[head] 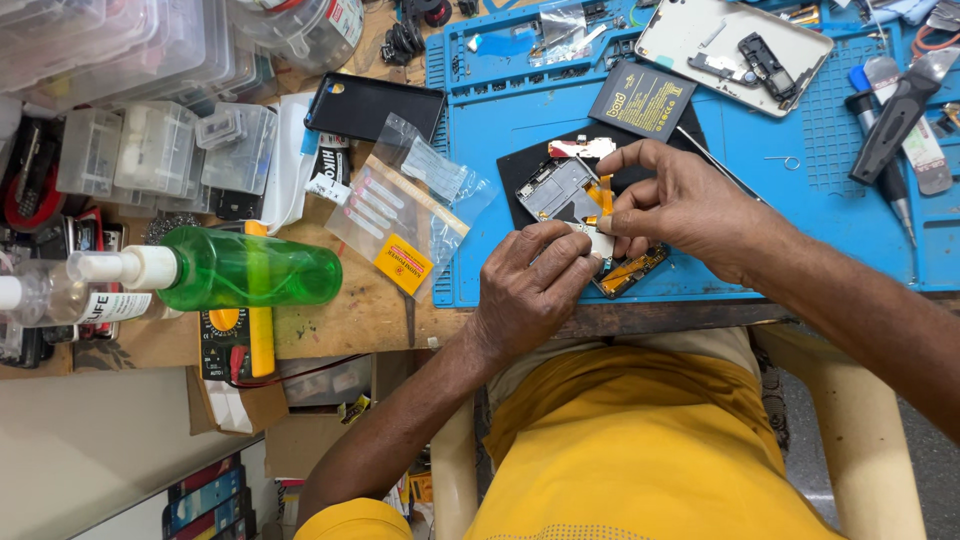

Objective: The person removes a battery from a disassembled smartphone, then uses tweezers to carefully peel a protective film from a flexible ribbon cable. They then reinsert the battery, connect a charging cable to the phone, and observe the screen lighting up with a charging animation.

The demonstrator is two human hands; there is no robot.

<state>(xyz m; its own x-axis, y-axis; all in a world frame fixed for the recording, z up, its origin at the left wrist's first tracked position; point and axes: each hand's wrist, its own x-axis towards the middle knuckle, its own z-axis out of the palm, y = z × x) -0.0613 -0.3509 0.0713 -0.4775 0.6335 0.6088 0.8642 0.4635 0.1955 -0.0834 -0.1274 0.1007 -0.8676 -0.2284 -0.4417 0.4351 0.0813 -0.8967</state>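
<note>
An opened phone body with bare circuit boards and orange flex cables lies on a black pad on the blue work mat. My left hand rests on its near end, with the fingers pressing a small silver part. My right hand comes in from the right and pinches a small piece over the phone's middle between thumb and forefinger. What lies under the fingertips is hidden.
A black battery and a white phone back cover lie further back on the mat. Screwdrivers lie at right. A green bottle, plastic bags, a dark phone and clear parts boxes crowd the left.
</note>
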